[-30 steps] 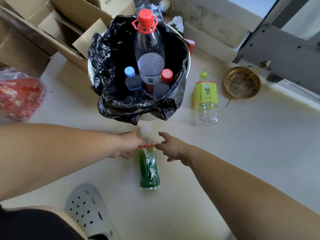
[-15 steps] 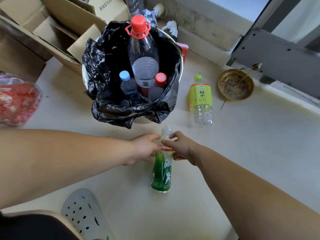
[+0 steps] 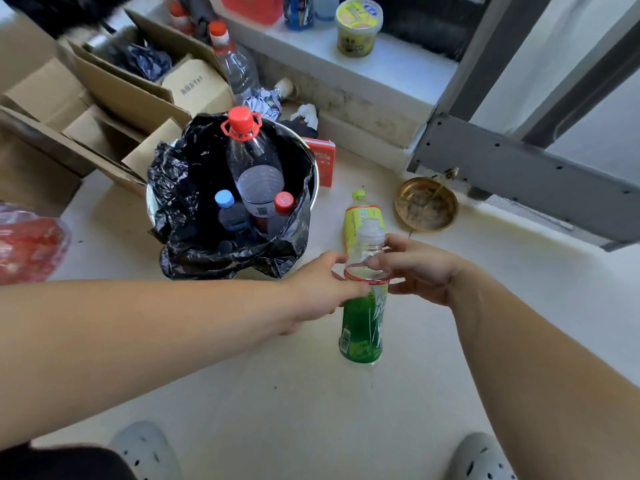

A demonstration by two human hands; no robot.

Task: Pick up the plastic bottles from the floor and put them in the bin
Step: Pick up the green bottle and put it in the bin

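A clear bottle with a green label hangs upright just above the floor. My left hand and my right hand both grip its clear shoulder from either side. Behind it a yellow-green labelled bottle lies on the floor, partly hidden by the held bottle's white cap. The bin, lined with a black bag, stands to the left. It holds a large red-capped bottle, a blue-capped bottle and a small red-capped bottle.
Cardboard boxes crowd the left behind the bin. A red plastic bag lies at far left. A brass dish sits by the grey door frame. A red carton leans behind the bin. My grey clogs are at the bottom.
The green-labelled bottle went from lying on the floor to upright and lifted, with both hands closing on its shoulder. My view rose and tilted forward, bringing the ledge into sight.
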